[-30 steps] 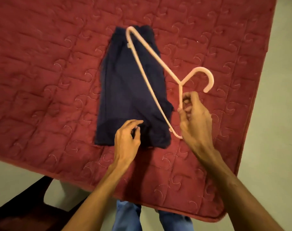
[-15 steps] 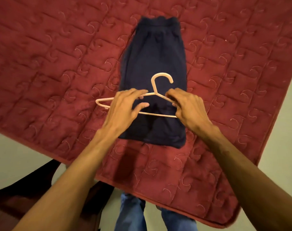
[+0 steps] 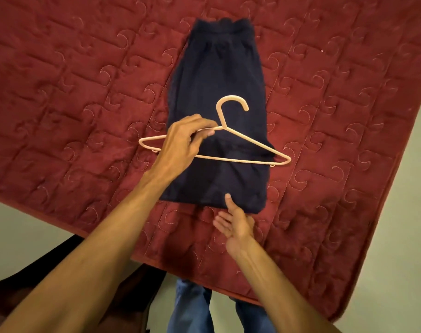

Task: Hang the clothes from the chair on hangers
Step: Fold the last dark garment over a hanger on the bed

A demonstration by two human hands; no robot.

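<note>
- The pale plastic hanger (image 3: 249, 141) is pinched by the left hand (image 3: 180, 147) on its upper left arm, just beside the neck of the hook.
- The fingers (image 3: 200, 120) of that hand are curled over the top of the arm, and the thumb is pressed against it from below.
- The hanger is held crosswise over the lower half of the navy garment (image 3: 216, 68), with the hook pointing away from the person; whether it is touching the cloth cannot be told.
- The navy garment is laid folded and flat on the red quilted cover (image 3: 60, 92), its waistband at the far end.
- The right hand (image 3: 237, 223) is turned palm up at the near edge of the garment, its fingers straight and slightly spread, nothing being gripped.
- The tip of its index finger (image 3: 228, 199) is set at the garment's near hem; the other fingers are kept over the cover.
- A dark chair (image 3: 24, 299) and blue jeans (image 3: 192, 308) are seen at the bottom.
</note>
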